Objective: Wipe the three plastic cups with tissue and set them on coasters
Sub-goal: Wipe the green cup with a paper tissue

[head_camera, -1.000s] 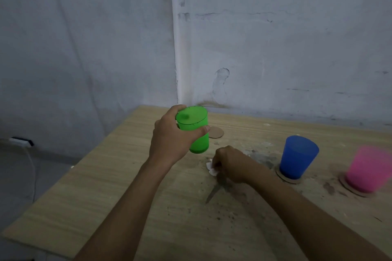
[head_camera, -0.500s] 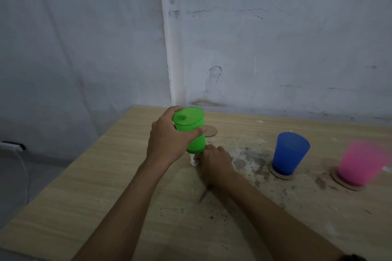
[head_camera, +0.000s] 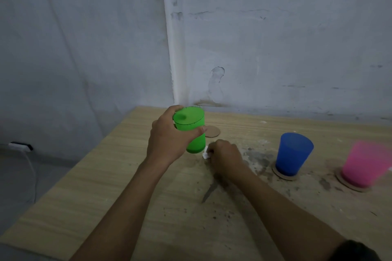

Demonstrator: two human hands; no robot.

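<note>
My left hand [head_camera: 169, 140] grips a green plastic cup [head_camera: 192, 128], held upside down above the wooden table [head_camera: 84, 197]. Just right of the cup's lower rim, my right hand [head_camera: 226, 158] is closed on a small white tissue [head_camera: 205, 154], which sits close to the cup. A bare round coaster [head_camera: 212, 131] lies behind the green cup. Further right, a blue cup [head_camera: 293, 153] stands upright on a coaster [head_camera: 284, 176]. Near the right edge a pink cup [head_camera: 367, 165] stands on another coaster [head_camera: 350, 184].
Grey walls meet in a corner just behind the table. Dark stains and crumbs mark the tabletop around my right arm. The table's left edge drops to the floor, where a white power strip [head_camera: 19, 146] with a cable lies.
My right hand slid the tissue left along the table up to the green cup. The left hand kept the cup raised in about the same place.
</note>
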